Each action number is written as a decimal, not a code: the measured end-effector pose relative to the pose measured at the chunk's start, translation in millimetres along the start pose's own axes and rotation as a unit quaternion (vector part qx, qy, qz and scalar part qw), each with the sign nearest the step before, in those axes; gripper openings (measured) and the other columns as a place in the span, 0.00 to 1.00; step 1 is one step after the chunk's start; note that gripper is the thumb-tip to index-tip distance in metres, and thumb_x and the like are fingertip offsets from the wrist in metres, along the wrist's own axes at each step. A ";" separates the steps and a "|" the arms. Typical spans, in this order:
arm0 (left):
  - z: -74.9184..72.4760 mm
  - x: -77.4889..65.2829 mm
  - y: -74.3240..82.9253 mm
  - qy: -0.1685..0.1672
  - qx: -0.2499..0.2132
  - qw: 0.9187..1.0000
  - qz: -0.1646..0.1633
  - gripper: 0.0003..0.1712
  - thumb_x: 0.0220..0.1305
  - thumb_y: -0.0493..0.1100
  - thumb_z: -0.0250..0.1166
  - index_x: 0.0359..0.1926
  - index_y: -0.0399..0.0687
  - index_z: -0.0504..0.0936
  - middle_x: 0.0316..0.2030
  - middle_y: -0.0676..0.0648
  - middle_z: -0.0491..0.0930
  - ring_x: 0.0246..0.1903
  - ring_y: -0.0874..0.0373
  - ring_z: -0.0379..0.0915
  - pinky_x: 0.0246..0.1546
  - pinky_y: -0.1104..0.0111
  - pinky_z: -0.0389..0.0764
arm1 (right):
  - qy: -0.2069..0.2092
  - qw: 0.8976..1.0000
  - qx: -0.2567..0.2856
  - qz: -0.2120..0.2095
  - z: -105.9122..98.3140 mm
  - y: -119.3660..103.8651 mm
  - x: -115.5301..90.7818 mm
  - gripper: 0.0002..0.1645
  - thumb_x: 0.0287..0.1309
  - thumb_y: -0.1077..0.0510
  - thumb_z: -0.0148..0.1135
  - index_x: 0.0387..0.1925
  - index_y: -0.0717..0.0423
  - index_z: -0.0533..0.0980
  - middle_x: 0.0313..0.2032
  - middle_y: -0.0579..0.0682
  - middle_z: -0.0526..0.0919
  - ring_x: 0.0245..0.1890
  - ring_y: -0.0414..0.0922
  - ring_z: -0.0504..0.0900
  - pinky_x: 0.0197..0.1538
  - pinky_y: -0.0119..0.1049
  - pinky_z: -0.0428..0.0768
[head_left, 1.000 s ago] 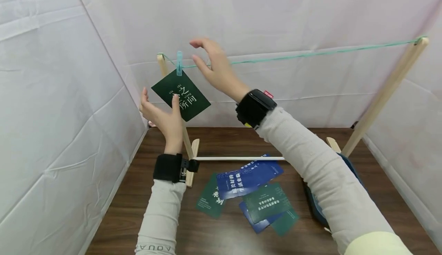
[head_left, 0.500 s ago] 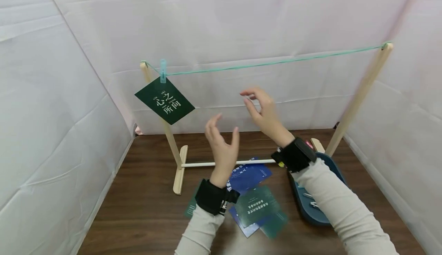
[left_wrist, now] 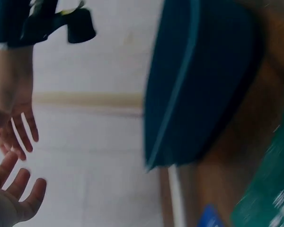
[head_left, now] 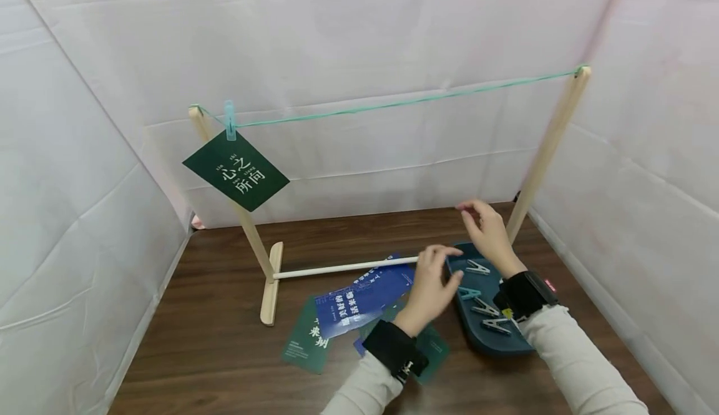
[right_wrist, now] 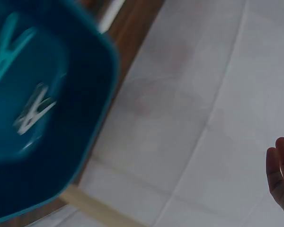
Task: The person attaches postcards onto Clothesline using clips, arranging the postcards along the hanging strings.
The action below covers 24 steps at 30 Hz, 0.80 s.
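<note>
In the head view a dark green card (head_left: 238, 170) with white characters hangs by one corner from a light blue clothespin (head_left: 230, 121) on a green string (head_left: 359, 110). My left hand (head_left: 431, 287), fingers loosely bent and holding nothing, is beside the left rim of a dark blue tray (head_left: 477, 340). Over the tray's back part my right hand (head_left: 490, 235) hovers with relaxed, empty fingers. Several clothespins lie in the tray, among them a teal clothespin (head_left: 469, 293) and a pale clothespin (head_left: 496, 325). The right wrist view shows a white clothespin (right_wrist: 35, 111) inside it.
Blue cards (head_left: 365, 299) and green cards (head_left: 308, 339) lie overlapping on the brown table (head_left: 213, 334), partly behind my left forearm. The string runs between a left wooden post (head_left: 255, 246) and a right wooden post (head_left: 547, 153). A white rod (head_left: 342, 268) crosses low between them.
Both hands have come down and right from the hanging card and string to the tray. The card stays clipped on the line. The head view has shifted right.
</note>
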<state>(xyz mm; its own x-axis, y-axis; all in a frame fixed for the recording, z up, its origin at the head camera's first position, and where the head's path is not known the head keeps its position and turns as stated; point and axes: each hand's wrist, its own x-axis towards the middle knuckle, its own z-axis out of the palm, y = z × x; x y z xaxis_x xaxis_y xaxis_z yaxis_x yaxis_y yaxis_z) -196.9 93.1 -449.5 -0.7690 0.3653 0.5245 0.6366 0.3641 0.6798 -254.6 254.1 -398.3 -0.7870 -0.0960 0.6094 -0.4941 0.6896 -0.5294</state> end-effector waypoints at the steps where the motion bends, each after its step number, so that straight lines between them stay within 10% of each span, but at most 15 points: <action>1: 5.9 -2.3 -0.1 -0.029 0.009 1.000 0.001 0.18 0.67 0.42 0.58 0.57 0.52 0.72 0.54 0.45 0.69 0.54 0.52 0.65 0.53 0.64 0.71 | -0.007 1.000 -0.008 0.009 -0.5 5.9 -3.8 0.11 0.68 0.65 0.48 0.45 0.66 0.75 0.42 0.63 0.79 0.39 0.54 0.78 0.40 0.42 0.74; 6: 36.1 -13.9 -3.2 -0.158 0.087 0.983 0.035 0.14 0.68 0.47 0.58 0.54 0.56 0.76 0.52 0.50 0.72 0.53 0.56 0.68 0.52 0.68 0.71 | -0.070 0.995 -0.042 0.062 -0.8 34.6 -18.8 0.12 0.68 0.66 0.46 0.46 0.68 0.74 0.42 0.65 0.78 0.37 0.55 0.76 0.40 0.48 0.74; 13: 64.2 -25.7 -1.0 -0.345 0.186 0.919 0.034 0.27 0.63 0.67 0.53 0.62 0.73 0.70 0.64 0.60 0.67 0.62 0.57 0.63 0.55 0.61 0.69 | -0.243 0.956 -0.133 0.097 7.2 78.1 -29.7 0.11 0.62 0.69 0.49 0.43 0.72 0.73 0.38 0.66 0.78 0.37 0.57 0.78 0.41 0.51 0.75; 24: 93.0 -37.2 -1.9 -0.449 0.271 0.851 0.031 0.28 0.64 0.71 0.44 0.63 0.77 0.68 0.65 0.63 0.64 0.64 0.59 0.57 0.65 0.59 0.62 | -0.335 0.889 -0.280 0.137 24.1 117.2 -40.3 0.21 0.57 0.66 0.61 0.50 0.73 0.69 0.44 0.70 0.78 0.44 0.64 0.77 0.44 0.53 0.76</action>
<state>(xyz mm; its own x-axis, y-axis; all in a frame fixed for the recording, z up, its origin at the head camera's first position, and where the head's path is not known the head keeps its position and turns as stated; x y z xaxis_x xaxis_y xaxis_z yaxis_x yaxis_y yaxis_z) -164.1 158.5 -518.0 -0.5347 0.8167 -0.2169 0.7942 0.5734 0.2012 -289.7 321.5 -499.1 -0.9855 -0.1466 -0.0853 -0.1368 0.9843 -0.1118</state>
